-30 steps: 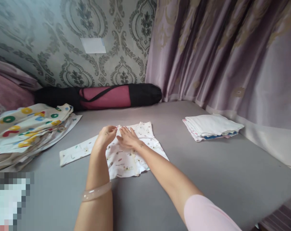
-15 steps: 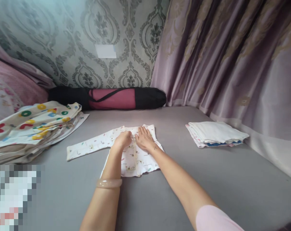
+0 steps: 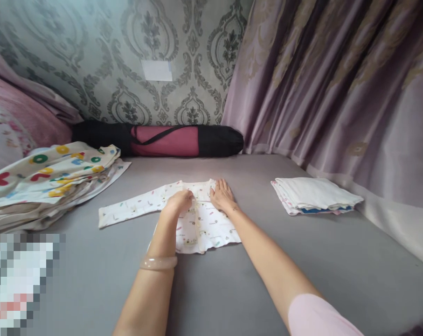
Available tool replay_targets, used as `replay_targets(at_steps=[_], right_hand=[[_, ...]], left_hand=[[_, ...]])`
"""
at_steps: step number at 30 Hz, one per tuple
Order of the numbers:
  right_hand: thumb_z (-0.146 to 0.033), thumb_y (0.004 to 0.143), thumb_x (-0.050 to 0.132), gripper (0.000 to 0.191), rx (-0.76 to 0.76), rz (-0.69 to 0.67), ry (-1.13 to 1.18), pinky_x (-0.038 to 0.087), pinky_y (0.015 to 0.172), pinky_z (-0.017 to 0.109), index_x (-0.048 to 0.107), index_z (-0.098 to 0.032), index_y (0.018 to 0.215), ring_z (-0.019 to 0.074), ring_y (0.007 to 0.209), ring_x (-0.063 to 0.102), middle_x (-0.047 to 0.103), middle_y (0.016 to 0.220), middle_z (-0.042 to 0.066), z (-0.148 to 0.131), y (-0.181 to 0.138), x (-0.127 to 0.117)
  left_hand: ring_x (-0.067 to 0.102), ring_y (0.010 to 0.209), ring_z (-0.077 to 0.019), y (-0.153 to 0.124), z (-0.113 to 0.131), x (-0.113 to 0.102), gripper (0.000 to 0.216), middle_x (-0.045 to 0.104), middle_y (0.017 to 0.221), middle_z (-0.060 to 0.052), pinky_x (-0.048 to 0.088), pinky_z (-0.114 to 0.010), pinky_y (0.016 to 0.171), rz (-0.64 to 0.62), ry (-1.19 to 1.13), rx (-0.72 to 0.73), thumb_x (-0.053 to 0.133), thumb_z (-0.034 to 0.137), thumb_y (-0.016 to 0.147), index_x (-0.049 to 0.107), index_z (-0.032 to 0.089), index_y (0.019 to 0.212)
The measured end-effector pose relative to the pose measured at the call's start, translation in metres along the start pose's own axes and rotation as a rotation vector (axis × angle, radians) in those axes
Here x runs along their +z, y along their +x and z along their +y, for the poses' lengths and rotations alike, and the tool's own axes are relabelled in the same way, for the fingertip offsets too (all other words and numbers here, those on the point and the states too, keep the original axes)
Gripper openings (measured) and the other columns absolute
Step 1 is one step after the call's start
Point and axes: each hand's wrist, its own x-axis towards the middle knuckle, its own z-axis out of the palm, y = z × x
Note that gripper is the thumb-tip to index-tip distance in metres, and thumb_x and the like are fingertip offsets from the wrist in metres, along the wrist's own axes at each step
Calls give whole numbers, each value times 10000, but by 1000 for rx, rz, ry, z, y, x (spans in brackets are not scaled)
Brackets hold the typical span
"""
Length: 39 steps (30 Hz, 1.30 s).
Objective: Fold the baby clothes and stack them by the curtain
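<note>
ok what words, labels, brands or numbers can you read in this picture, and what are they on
No text can be read for certain.
Shirt: tiny word-like marks, too small to read.
Patterned cloth: green rings resemble "O", but may be only pattern.
White panel on the wall: no lettering to be made out.
Lower left corner: pixelated, unreadable.

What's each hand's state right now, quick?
Left hand: curled over the shirt; whether it's gripping can't be told.
Right hand: open, laid flat at the shirt's upper right edge.
</note>
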Motion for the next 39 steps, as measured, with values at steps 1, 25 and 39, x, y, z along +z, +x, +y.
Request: replay_targets(at_steps=[1,25,39], right_hand=[[-373,976,252,664,-8,-21,17,67,1193,383,246,36,1498,268,1486,77,171,1596,185,3,2,-2],[-425,1012,256,564,-425,-285,155,95,1222,386,289,-201,1528,180,1483,122,186,1604,42,75,-183,-66],[-320,980,317,448,-368,-116,294,394,1022,314,596,-190,1306,222,1229,545,599,1348,79,49,-91,-84]], left_hand=[[660,987,-224,0,-1,0,324,729,1051,-110,462,-275,819,0,-5,1,462,90,790,719,186,962],[613,1159,-238,-35,94,12,336,675,1227,-94,451,-302,971,-45,99,345,440,211,914,664,218,1164],[549,1236,-259,-120,-18,40,375,524,1402,-122,456,-389,1011,334,-78,399,344,343,954,589,228,1214]])
